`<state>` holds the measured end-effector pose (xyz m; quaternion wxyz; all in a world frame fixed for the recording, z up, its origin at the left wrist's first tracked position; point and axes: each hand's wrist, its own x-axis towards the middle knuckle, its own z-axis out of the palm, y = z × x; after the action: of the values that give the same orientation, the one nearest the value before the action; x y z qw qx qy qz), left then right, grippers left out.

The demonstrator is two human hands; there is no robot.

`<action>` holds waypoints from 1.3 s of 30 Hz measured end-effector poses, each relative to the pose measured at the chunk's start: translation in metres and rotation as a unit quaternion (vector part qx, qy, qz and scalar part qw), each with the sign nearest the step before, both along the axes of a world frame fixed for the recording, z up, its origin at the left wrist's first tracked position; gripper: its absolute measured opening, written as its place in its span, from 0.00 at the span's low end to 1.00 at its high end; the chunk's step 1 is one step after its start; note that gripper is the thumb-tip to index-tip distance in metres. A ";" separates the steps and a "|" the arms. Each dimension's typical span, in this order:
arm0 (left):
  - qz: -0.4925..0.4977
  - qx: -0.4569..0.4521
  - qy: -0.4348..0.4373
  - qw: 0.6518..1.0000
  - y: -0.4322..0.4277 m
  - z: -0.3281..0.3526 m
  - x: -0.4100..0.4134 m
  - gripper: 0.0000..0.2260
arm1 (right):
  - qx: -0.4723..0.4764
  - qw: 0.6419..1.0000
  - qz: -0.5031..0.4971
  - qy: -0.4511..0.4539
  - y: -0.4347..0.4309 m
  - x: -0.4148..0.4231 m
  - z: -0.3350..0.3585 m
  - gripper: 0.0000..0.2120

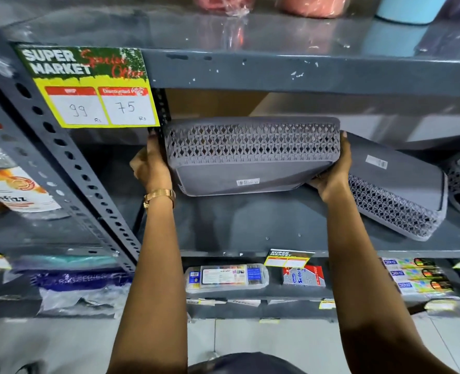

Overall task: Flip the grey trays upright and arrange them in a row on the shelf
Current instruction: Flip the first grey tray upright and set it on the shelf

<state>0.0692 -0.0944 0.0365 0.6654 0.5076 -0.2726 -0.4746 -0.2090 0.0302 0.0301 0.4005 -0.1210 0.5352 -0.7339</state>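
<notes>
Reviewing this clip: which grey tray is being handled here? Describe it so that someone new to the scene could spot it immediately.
Find the yellow price sign on the shelf edge. Just right of it and below, the held tray is gripped at its ends by the left hand and the right hand. Unlike the second tray lying on the shelf beside it, it is lifted, its labelled base tilted towards the camera.

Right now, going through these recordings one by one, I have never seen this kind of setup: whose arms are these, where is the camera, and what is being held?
The single picture comes from a camera worn on a person's head, looking forward and down, so the arms are the wearer's own. The left hand and the right hand grip the two ends of a grey tray, tilted so its labelled bottom faces the camera, above a grey metal shelf. A second grey tray lies bottom-up to its right. A price sign reads 99 and 75.
</notes>
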 end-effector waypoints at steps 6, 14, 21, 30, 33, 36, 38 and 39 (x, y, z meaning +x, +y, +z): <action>-0.122 0.050 0.004 0.991 0.002 -0.005 0.016 0.14 | 0.019 0.999 0.033 0.023 0.012 -0.002 0.003 0.29; -0.178 0.101 -0.072 0.976 -0.002 -0.012 0.027 0.15 | 0.088 0.991 0.087 0.057 0.024 -0.025 -0.015 0.25; -0.200 0.048 -0.367 0.907 0.003 -0.034 0.015 0.16 | 0.168 0.961 0.029 0.216 0.015 -0.014 -0.037 0.08; -0.208 0.035 -0.544 0.812 0.008 -0.047 0.009 0.24 | 0.279 0.849 -0.002 0.448 -0.001 0.022 -0.049 0.19; -0.215 0.006 -0.609 0.764 0.006 -0.054 0.008 0.27 | 0.301 0.814 -0.013 0.497 -0.002 0.028 -0.050 0.24; -0.218 -0.004 -0.642 0.735 0.005 -0.058 0.008 0.29 | 0.323 0.788 -0.008 0.524 0.000 0.031 -0.052 0.26; -0.215 -0.016 -0.661 0.719 0.004 -0.062 0.008 0.29 | 0.345 0.785 -0.017 0.514 0.002 0.033 -0.051 0.21; -0.214 -0.022 -0.672 0.709 0.003 -0.063 0.009 0.28 | 0.351 0.785 -0.024 0.510 0.002 0.033 -0.051 0.20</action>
<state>0.0779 -0.0914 -0.0266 0.1981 0.6060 -0.7590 -0.1320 -0.1758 0.0322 -0.0210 0.0667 -0.3154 0.8849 -0.3361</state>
